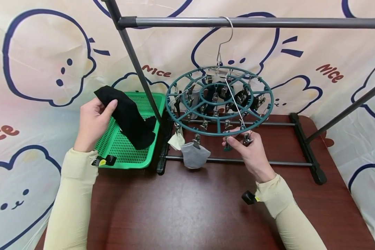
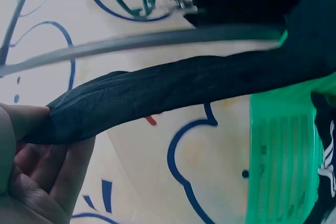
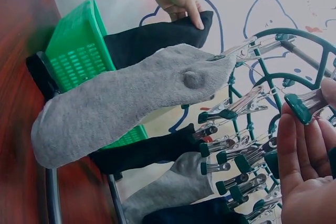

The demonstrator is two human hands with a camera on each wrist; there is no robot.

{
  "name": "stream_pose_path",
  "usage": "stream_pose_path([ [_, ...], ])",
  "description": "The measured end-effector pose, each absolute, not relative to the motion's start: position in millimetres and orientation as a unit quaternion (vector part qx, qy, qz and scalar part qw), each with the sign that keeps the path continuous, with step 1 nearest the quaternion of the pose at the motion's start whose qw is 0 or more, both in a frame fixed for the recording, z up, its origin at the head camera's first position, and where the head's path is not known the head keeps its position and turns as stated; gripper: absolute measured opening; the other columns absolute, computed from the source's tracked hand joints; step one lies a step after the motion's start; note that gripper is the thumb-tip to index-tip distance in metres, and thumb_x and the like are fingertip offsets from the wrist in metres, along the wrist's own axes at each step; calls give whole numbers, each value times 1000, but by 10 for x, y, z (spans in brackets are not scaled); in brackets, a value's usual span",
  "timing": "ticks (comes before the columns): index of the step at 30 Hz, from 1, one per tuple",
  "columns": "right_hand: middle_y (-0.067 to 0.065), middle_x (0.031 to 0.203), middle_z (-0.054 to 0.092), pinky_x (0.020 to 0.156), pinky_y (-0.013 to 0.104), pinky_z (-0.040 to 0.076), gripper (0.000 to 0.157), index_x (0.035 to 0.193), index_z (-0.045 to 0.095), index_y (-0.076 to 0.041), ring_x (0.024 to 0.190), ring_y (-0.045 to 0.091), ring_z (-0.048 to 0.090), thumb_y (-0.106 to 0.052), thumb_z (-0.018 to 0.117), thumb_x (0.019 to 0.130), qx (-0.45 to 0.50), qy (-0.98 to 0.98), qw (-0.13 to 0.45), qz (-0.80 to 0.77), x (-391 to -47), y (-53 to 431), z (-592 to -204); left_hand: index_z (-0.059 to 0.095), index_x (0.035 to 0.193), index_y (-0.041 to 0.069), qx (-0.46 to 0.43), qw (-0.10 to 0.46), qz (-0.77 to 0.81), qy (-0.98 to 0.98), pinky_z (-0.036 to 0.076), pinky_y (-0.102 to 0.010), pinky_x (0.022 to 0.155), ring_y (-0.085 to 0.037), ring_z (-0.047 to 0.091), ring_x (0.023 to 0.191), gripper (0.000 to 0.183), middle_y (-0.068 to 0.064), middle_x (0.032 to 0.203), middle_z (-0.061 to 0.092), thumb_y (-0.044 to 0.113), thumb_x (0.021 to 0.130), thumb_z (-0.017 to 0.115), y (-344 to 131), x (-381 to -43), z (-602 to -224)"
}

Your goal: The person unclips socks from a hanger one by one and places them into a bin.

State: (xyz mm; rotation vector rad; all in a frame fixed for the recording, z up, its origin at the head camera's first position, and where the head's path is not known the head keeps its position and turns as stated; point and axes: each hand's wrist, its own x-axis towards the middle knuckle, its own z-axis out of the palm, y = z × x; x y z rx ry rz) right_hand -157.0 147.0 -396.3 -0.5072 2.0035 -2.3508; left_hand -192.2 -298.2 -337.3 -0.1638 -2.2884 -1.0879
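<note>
Black cloth [image 1: 126, 116] hangs pinched in the left hand [image 1: 92, 121], 1 clip [image 3: 298, 109] in the right hand [image 1: 252, 152].

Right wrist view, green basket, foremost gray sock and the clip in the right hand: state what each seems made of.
Green basket: likely molded plastic, fairly smooth, with regular rows of openings in its wall.
Gray sock: soft, matte knit fabric, judging by its fine, fuzzy texture; the fiber is unclear.
Clip: probably metal, given its silvery shine; the green tip could be plastic or rubber.
</note>
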Motion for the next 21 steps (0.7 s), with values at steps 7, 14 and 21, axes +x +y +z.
stream_pose_path([
  [7,3,92,78,85,30,60,15,107,74,-9,84,12,75,0,64,100,-166,630,4,-759,-1582,1484,-3965,68,88,-2,-43,297,-399,-866,32,-20,58,-6,42,60,28,13,64,50,23,101,69,-3112,-2078,-3351],
  [14,3,92,76,88,29,59,13,107,73,-8,86,12,74,-2,64,101,-189,626,7,-756,-1613,1490,-3965,65,85,0,-14,287,-371,-883,32,-21,56,-4,42,57,34,18,61,49,29,102,67,-3272,-2253,-3386],
  [21,1,91,77,84,29,60,13,108,73,-7,85,12,75,-1,65,100,-182,633,8,-752,-1608,1493,-3957,64,87,1,30,250,-357,-900,34,-19,56,0,45,58,33,26,61,49,30,103,65,-3546,-2453,-3609],
])
